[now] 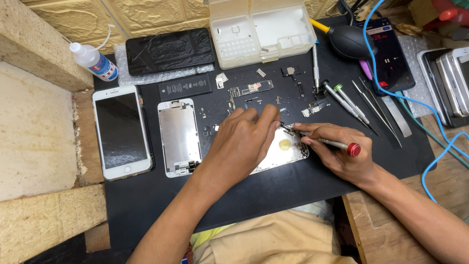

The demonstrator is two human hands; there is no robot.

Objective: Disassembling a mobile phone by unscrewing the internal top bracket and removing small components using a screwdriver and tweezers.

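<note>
The left hand (242, 139) rests on top of an opened silver phone housing (283, 151) at the centre of the black work mat (293, 190), fingers bent and pressing down at the housing's upper edge. The right hand (337, 146) is closed around a slim screwdriver (337, 143) with a red end cap; its tip meets the housing's upper corner, just beside the left fingertips.

Left of the housing lies a detached display panel (179, 137), metal back upward. Further left, a complete white phone (122, 131) lies screen up, straddling the mat's edge. Above the panel sits a flat black battery (185, 88) bearing white print. Behind it, a dark phone with a cracked screen (169, 50) rests on bubble wrap. A small clear bottle (94, 61) with a blue-and-red label lies tipped at the upper left. A translucent compartment box (261, 32) stands open at the top centre. A black air blower (349, 41) lies to its right.
</note>
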